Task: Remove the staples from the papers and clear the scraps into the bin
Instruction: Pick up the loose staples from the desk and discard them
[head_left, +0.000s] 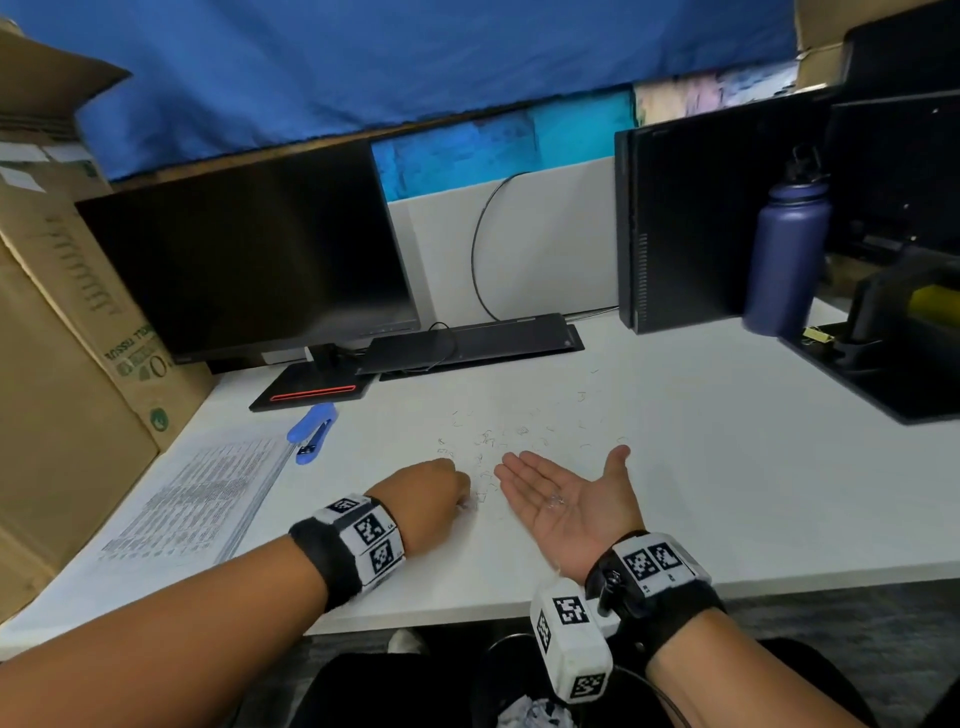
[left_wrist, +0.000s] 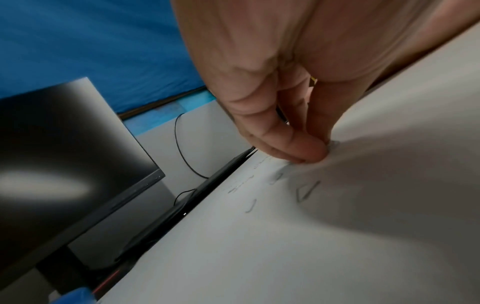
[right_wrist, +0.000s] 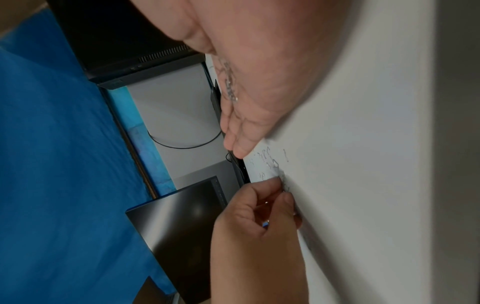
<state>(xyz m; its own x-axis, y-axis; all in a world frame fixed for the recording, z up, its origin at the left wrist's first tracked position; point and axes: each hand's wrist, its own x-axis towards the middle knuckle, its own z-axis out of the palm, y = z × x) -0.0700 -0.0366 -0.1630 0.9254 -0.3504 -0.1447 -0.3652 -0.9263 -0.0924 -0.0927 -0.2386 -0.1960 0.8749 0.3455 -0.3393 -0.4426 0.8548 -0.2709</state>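
Observation:
Several loose staples lie scattered on the white desk. My left hand is down on the desk, thumb and fingertips pinching a few staples among the litter. My right hand lies open, palm up, just to its right, with a small heap of staples in the palm. A stack of printed papers lies at the left, with a blue staple remover at its far corner. The bin with crumpled paper shows below the desk's front edge.
A dark monitor and a keyboard stand at the back. A cardboard box walls off the left. At the right are a computer tower, a purple bottle and a black tray.

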